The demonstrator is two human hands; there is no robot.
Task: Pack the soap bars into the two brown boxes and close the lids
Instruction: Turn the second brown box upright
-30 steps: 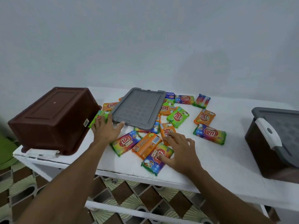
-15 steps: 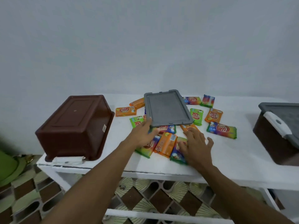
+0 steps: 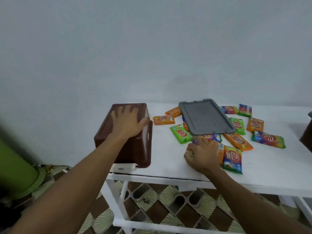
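Nearest: right hand (image 3: 203, 153) low on the white table (image 3: 168, 149), fingers curled over a wrapped soap bar at the near edge of the pile; the bar is mostly hidden under the palm, so whether it is truly gripped I cannot tell. Just beside it, a blue-green bar (image 3: 232, 159) lies flat.

Left hand (image 3: 128, 121) spread palm-down on the upturned base of the brown box (image 3: 133, 147), fingers open and resting, thumb over its right edge. Box sits mouth-down at the table's left end, a white latch showing at its near rim.

Judged step: setup, nothing packed. Next move calls for turning this box upright before any bar goes in.

Farther: soap bars (image 3: 268, 139) scattered mid-table, the grey lid (image 3: 206, 119) lying on several of them, covering an unknown number. Second box is cut off at the right frame edge; only a dark sliver shows.
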